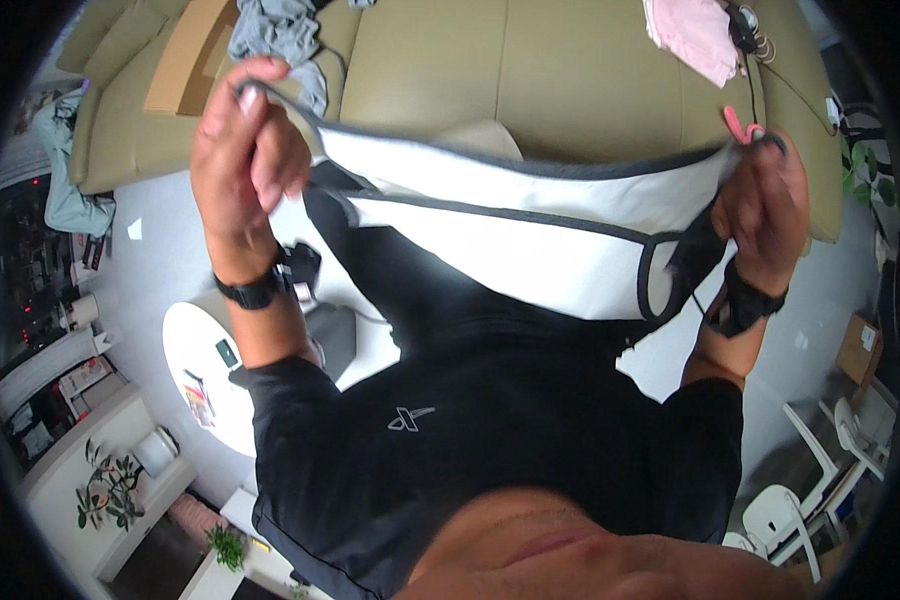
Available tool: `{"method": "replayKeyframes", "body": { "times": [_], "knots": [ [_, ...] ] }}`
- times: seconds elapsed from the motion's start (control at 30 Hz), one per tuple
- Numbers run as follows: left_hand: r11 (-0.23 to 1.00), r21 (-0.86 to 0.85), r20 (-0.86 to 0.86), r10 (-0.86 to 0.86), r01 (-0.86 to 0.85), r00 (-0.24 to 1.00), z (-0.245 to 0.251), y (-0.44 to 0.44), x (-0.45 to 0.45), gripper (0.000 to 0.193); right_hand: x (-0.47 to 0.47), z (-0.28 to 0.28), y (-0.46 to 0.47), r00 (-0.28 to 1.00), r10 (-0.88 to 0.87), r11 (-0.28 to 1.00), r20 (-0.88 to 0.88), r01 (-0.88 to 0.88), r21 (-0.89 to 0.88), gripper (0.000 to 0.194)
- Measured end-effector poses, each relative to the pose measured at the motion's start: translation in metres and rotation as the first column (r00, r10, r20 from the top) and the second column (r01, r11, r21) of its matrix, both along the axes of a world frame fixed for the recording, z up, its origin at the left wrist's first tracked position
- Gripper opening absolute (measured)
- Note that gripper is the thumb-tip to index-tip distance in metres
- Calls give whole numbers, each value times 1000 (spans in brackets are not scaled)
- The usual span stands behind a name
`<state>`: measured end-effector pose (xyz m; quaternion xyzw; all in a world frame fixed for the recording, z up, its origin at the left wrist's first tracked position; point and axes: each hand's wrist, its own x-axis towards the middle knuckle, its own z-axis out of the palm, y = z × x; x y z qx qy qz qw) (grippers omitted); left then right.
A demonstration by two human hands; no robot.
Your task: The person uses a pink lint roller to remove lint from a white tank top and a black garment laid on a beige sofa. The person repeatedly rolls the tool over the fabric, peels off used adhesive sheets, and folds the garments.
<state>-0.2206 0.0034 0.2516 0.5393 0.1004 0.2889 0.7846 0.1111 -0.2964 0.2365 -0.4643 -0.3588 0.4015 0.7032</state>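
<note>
A white cloth item with dark grey edging (525, 232), probably a garment, is stretched between my two raised hands. My left hand (251, 142) pinches its dark edge at one end. At the other end, my right hand (765, 195) grips the gathered dark edge. A pink piece (736, 126), perhaps a hanger or clip, sticks up beside the right hand's fingers; whether that hand holds it is unclear. The cloth sags in the middle in front of my legs. Black bands are on both wrists.
Before me stands an olive-green sofa (427, 67) with grey clothing (277, 34), an open cardboard box (187, 56), folded pink cloth (694, 34) and cables. A round white table (195, 330) lies to the left. White chairs (776, 517) stand at the lower right.
</note>
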Motion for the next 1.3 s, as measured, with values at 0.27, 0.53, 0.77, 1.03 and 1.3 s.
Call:
{"method": "replayKeyframes", "body": {
  "times": [0.27, 0.53, 0.77, 1.03, 1.3],
  "knots": [
    [993, 116, -176, 17, 3, 984, -18, -6, 5, 24, -6, -9, -22, 969, -25, 999, 246, 35, -37, 28],
    [936, -130, 262, -287, 328, 921, -29, 0, 8, 22, 1, -25, -21, 995, -99, 995, -15, 99, 10, 39],
    [983, -178, 335, 29, 33, 942, -9, 39, 77, 17, 54, -28, 33, 971, -222, 962, 90, 203, 180, 52],
    [880, 457, -310, 295, -131, 904, -133, 205, 284, 58, 225, -132, 201, 818, -261, 900, 513, 399, -178, 38],
    [421, 903, -346, 591, 87, 728, -278, 137, 227, 50, 164, -213, 114, 746, 140, 735, 651, 362, -574, 52]
  ]
}}
